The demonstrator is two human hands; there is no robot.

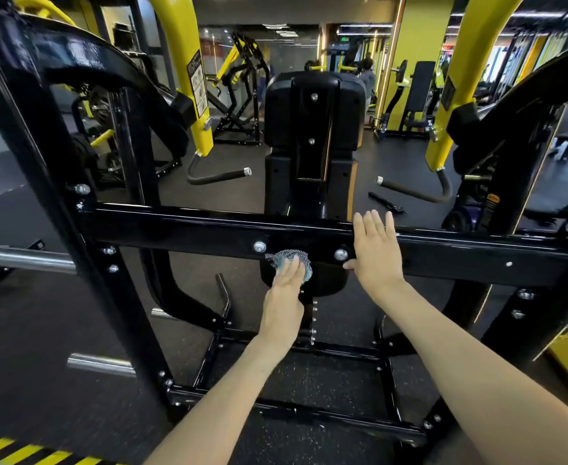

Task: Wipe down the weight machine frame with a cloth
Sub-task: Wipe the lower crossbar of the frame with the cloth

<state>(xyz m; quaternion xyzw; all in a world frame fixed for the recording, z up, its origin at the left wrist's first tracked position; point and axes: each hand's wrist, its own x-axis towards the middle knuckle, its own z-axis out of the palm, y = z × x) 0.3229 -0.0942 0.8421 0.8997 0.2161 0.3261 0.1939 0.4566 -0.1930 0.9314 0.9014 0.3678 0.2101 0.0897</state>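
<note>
A: Head view: which step?
B: Wiping. The left hand [284,303], fingers straight, presses the crumpled grey-blue woven cloth [296,256] on the glossy black steel crossbar [175,229] (between two bolts [259,246]). The right hand [374,253] lies flat on it, holding nothing.
A: Next?
B: Probably sliding the cloth sideways, pressure kept even.

Speckled floor [326,374] under black frame base [296,414], perhaps a loose bar [384,202]
</note>
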